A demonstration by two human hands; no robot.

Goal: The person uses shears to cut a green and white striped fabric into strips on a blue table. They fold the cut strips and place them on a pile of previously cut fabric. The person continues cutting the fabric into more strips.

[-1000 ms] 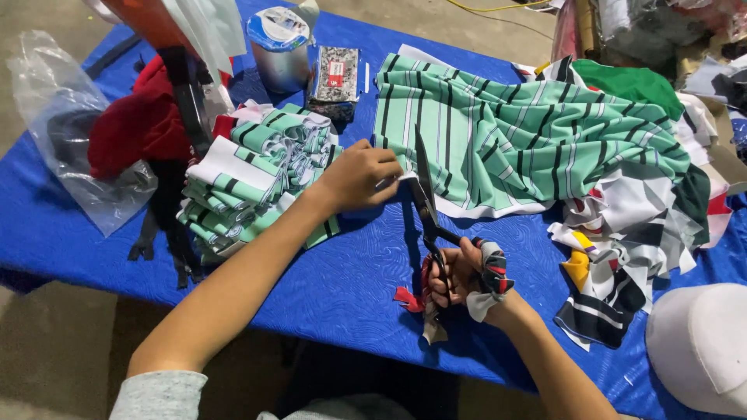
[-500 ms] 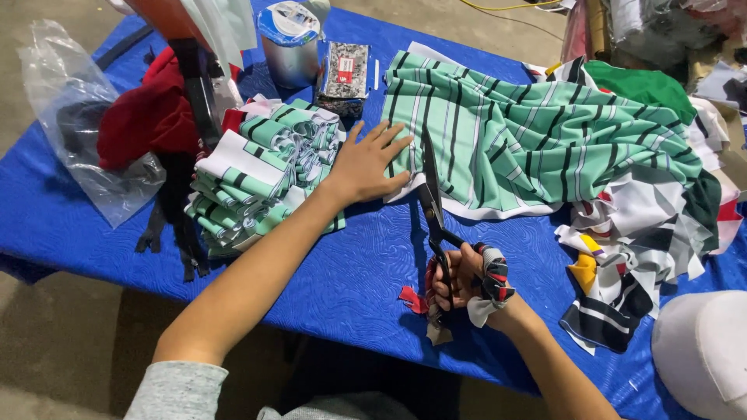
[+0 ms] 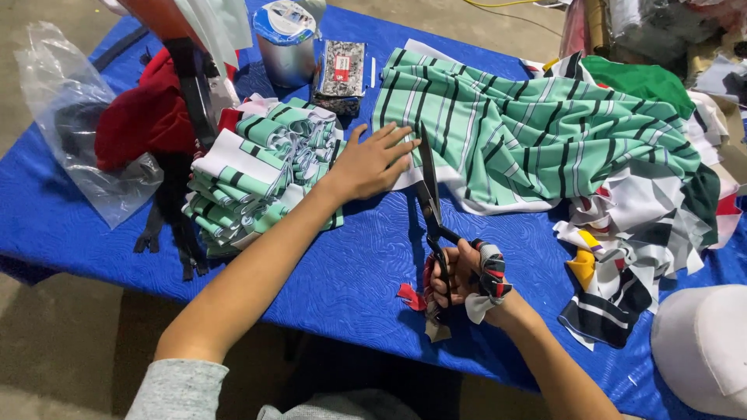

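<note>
Scissors [image 3: 430, 204]: large, dark, blades nearly closed, pointing away from you, handles wrapped in cloth.
Striped fabric [image 3: 529, 132]: green, spread flat on the blue table.

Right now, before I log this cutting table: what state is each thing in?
left hand: flat, pressing the striped fabric
right hand: gripping the scissors
scissors: blades together, tips at the fabric edge
striped fabric: spread out
cut pieces: stacked
plastic bag: crumpled
can: lidded

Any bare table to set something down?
Bare blue table at the near-left, below the plastic bag; another patch between the folded stack and the scissors. The right side is crowded with striped fabric and scraps.
</note>
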